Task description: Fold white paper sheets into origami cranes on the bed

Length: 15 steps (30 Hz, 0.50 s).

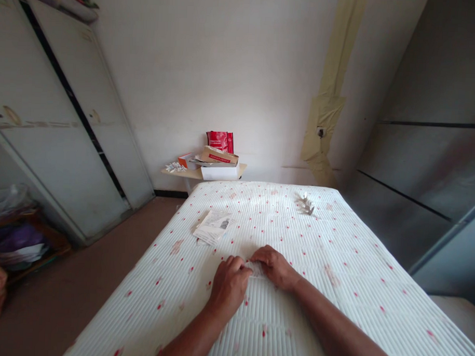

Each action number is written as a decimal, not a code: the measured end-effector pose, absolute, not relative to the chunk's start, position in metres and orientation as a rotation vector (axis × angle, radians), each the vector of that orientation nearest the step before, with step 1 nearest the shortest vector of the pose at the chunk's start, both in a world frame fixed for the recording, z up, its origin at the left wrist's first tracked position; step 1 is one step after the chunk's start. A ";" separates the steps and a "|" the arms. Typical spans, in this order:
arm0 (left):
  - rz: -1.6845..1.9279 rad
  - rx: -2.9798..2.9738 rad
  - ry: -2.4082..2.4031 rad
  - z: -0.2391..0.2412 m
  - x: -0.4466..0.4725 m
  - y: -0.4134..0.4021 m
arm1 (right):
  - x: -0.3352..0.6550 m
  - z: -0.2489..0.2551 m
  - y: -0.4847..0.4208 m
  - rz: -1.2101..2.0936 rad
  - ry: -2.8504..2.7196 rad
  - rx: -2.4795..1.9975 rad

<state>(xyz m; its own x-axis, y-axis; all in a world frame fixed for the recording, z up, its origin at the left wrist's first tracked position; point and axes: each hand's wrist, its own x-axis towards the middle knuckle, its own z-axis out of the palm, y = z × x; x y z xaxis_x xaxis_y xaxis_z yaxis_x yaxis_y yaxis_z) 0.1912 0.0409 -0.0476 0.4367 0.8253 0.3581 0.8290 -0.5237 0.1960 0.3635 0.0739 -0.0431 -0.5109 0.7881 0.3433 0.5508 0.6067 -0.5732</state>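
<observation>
My left hand [231,281] is closed in a pinch, its thumb and fingers on the left edge of a small pale piece of paper [257,269]. From the other side my right hand [276,266] grips the same paper, fingers bent over its far edge. Both hands rest low over a white ribbed bedspread [295,315] with small red spots. Just beyond the left hand lies a stack of printed paper sheets [212,227]. Farther off to the right sits a little cluster of folded paper pieces [305,203]. My fingers hide part of the held paper.
Behind the bed, a small side table [191,173] carries a white box [221,171], a red bag [220,141], an orange box [185,159] and a heap of white folded pieces [175,167]. A pale cabinet [68,110] stands left, a grey one [425,153] right.
</observation>
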 end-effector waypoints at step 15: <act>-0.647 -2.669 -1.627 -0.040 0.193 0.024 | 0.376 -0.035 0.061 0.615 -2.341 -1.089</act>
<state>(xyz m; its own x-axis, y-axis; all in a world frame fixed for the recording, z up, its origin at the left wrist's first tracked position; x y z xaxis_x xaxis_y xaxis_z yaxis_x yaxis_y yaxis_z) 0.1929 0.0235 -0.0404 0.3986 0.8621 0.3130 0.8415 -0.4794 0.2489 0.3758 0.0608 -0.0345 -0.5663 0.7903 0.2340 0.5732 0.5817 -0.5772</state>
